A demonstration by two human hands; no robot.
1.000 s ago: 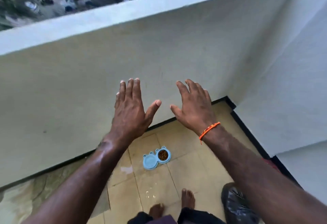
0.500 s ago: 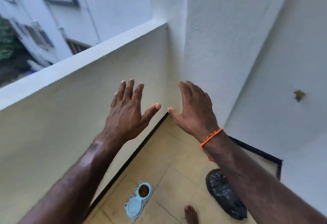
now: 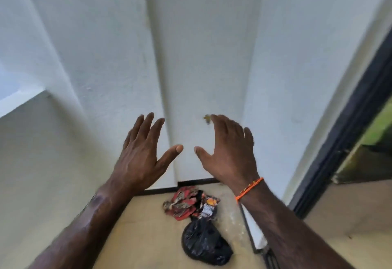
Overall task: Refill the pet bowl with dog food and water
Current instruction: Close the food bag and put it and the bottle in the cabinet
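Note:
My left hand (image 3: 144,152) and my right hand (image 3: 228,153) are both raised in front of me, fingers spread and holding nothing. Their thumbs point toward each other with a small gap between. An orange string band sits on my right wrist. Behind my right fingertips a small brass tap (image 3: 206,118) juts from the white wall. The blue pet bowl is out of view.
A red patterned packet (image 3: 182,204) and a tied black plastic bag (image 3: 204,244) lie on the beige tiled floor (image 3: 140,237) by the wall corner. A dark door frame (image 3: 347,132) runs down the right side. The balcony parapet (image 3: 23,101) is at the left.
My view has swung right from the parapet and blue bowl to the white wall corner and doorway. The bowl has left the frame. Both hands stay raised and spread.

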